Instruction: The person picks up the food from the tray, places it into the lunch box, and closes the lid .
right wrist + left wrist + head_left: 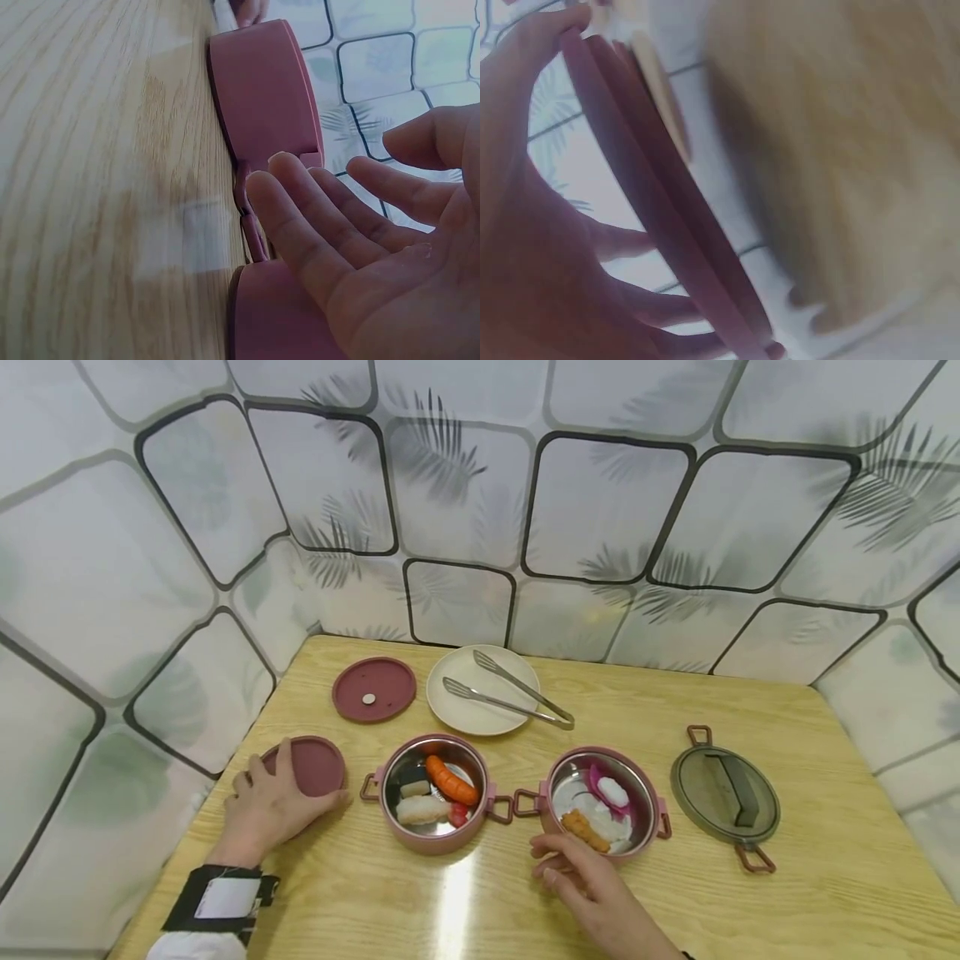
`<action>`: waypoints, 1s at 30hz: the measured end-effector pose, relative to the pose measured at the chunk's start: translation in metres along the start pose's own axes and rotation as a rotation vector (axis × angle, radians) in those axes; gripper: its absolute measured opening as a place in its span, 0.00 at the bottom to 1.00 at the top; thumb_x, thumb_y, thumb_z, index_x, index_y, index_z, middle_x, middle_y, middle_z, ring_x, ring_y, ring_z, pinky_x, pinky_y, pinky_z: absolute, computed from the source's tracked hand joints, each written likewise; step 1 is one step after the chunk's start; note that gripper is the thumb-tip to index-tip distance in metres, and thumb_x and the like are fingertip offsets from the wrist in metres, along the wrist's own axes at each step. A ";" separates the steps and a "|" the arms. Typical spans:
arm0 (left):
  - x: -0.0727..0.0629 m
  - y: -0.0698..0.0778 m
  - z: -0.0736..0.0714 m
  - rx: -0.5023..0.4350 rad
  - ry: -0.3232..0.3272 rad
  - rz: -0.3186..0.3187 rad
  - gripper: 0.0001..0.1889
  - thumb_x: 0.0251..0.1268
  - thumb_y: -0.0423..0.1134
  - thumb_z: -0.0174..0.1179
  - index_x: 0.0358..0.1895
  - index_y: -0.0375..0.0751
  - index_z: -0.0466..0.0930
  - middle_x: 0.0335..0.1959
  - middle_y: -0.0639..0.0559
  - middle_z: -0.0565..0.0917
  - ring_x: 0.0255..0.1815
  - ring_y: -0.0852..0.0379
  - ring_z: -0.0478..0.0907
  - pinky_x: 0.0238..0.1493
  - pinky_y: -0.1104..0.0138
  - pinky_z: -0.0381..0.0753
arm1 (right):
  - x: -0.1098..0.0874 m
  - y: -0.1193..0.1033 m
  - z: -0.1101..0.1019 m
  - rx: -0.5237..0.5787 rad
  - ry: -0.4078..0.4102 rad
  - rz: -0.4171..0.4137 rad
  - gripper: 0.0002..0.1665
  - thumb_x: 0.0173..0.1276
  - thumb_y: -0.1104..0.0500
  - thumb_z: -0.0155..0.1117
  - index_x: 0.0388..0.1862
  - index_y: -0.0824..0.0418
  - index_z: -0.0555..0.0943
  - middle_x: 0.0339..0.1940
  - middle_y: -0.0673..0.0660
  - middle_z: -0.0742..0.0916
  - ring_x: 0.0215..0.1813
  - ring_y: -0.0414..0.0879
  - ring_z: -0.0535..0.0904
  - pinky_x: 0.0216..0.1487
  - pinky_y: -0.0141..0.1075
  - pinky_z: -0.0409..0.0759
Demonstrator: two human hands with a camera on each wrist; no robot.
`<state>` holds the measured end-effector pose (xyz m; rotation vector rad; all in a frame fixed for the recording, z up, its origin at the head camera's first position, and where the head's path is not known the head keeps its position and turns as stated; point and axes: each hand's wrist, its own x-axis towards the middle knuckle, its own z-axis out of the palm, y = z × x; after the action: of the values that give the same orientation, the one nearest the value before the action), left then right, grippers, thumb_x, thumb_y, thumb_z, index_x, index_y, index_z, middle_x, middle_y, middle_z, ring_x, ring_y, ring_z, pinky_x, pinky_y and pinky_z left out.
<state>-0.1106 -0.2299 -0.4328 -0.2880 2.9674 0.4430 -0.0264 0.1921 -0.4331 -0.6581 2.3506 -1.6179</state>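
Observation:
My left hand point(266, 806) grips a round maroon lid point(318, 767) across its rim, thumb on the near right edge and fingers over the far left side. Edge-on in the left wrist view, the lid point(641, 169) shows above the wood with a shadow beneath. My right hand point(588, 889), fingers loosely extended and holding nothing, hovers at the near side of the right pink pot point(557, 814). Inside that pot lie an orange fried piece point(585, 831), a purple-and-white piece point(611, 789) and a pale piece. The left pink pot point(431, 843) contains a sausage point(452, 781) and several other food pieces.
Behind the pots, metal tongs point(517, 697) lie on a cream plate point(450, 714). A second maroon disc point(386, 681) with a small white spot lies left of it. At right is a green-grey lid point(705, 789) with brown side handles. Patterned curtain point(465, 510) encloses the table's back.

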 end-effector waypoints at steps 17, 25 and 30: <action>-0.026 0.094 -0.023 -0.083 0.147 0.504 0.66 0.37 0.76 0.68 0.79 0.45 0.50 0.75 0.27 0.55 0.67 0.25 0.63 0.59 0.34 0.72 | 0.001 0.006 0.008 -0.018 -0.004 -0.017 0.17 0.77 0.61 0.52 0.60 0.68 0.74 0.53 0.64 0.83 0.47 0.43 0.83 0.48 0.31 0.83; -0.035 0.119 -0.002 0.007 0.072 0.608 0.68 0.32 0.81 0.66 0.80 0.52 0.50 0.75 0.31 0.57 0.70 0.30 0.62 0.65 0.39 0.69 | 0.002 0.010 0.009 0.029 -0.042 0.007 0.18 0.78 0.60 0.52 0.61 0.68 0.74 0.50 0.64 0.82 0.46 0.43 0.83 0.47 0.32 0.83; -0.034 0.126 0.009 0.068 0.082 0.619 0.67 0.30 0.80 0.66 0.79 0.50 0.53 0.73 0.29 0.60 0.70 0.30 0.62 0.65 0.39 0.68 | 0.002 0.012 0.011 0.027 -0.060 0.005 0.19 0.78 0.60 0.52 0.62 0.68 0.74 0.49 0.63 0.82 0.47 0.40 0.82 0.49 0.29 0.82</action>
<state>-0.1023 -0.1036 -0.4015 0.6515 3.0904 0.3894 -0.0263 0.1859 -0.4483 -0.6853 2.2822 -1.6018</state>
